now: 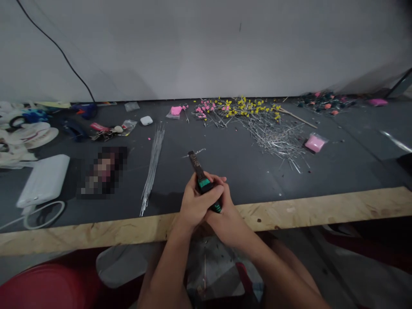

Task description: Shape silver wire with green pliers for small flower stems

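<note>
Both hands close round the green and black handles of a pair of pliers near the table's front edge. My left hand wraps the handles from the left, with its thumb across them. From the right, my right hand grips the same handles. The dark jaws point away from me, and a short twisted wire sticks out on both sides of their tip. A bundle of straight wires lies left of my hands.
Behind to the right lie loose wires, yellow and pink beaded stems and a pink packet. On the left are a white power bank, a blurred dark object, keys and a white case.
</note>
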Demonstrator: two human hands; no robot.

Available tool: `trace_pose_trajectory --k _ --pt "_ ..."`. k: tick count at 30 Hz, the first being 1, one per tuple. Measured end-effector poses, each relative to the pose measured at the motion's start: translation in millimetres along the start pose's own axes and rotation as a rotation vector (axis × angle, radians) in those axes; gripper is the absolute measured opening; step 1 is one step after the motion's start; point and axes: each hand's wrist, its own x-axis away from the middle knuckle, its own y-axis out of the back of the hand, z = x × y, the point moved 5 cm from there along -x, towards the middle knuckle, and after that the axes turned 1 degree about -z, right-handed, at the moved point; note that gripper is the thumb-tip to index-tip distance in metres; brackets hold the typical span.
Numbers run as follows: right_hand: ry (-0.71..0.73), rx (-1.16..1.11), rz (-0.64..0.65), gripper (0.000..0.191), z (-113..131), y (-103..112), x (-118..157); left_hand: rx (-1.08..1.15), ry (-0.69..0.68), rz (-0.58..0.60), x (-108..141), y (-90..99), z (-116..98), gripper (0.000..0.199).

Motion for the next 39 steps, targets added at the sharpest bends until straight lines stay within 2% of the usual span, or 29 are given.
trace_pose_trajectory --k 2,4,5,7,9,12,16,20,24,27,30,32,34,37,39 --pt "-0.048 -0.019 0.004 0.036 3 6 3 0.015 -0.004 0.042 -2 -0.3 1 0.037" --pt "-0.105 0.001 0.045 0.021 6 11 7 0.036 -0.090 0.015 -6 4.1 -4 0.051" --pt "-0.131 0.019 0.081 0.018 7 12 10 0.047 -0.151 -0.050 -8 9.1 -8 0.051" --pt "-0.165 0.061 0.138 0.013 9 14 14 0.056 -0.240 -0.232 -11 21.1 -15 0.037" --pt "-0.183 0.105 0.162 0.012 9 16 16 0.044 -0.258 -0.362 -13 29.2 -19 0.028" --pt "-0.185 0.181 0.162 0.009 7 19 17 0.032 -0.240 -0.418 -14 32.4 -22 0.026" --pt "-0.140 0.281 0.141 0.009 5 25 15 0.039 -0.296 -0.467 -12 34.3 -24 0.022" --pt "-0.103 0.299 0.167 0.006 12 28 14 -0.021 -0.318 -0.459 -11 35.1 -22 0.016" --pt "-0.073 0.224 0.207 0.009 25 29 13 -0.103 -0.375 -0.475 -10 37.0 -26 0.012" --pt "-0.069 0.160 0.226 0.015 29 33 13 -0.091 -0.441 -0.464 -12 37.1 -33 0.009" --pt "-0.109 0.111 0.221 0.010 23 39 11 -0.032 -0.492 -0.464 -14 37.3 -40 0.006" --pt "-0.143 0.037 0.168 0.011 15 42 8 -0.002 -0.503 -0.462 -13 36.4 -40 0.004" --pt "-0.170 -0.088 0.068 0.015 8 45 5 0.014 -0.477 -0.409 -12 32.4 -37 0.003" --pt "-0.185 -0.298 -0.098 0.017 0 47 1 0.003 -0.390 -0.222 -7 20.0 -27 0.008" --pt "-0.146 -0.385 -0.178 0.017 0 49 -2 -0.032 -0.336 -0.110 -3 12.2 -21 0.010"
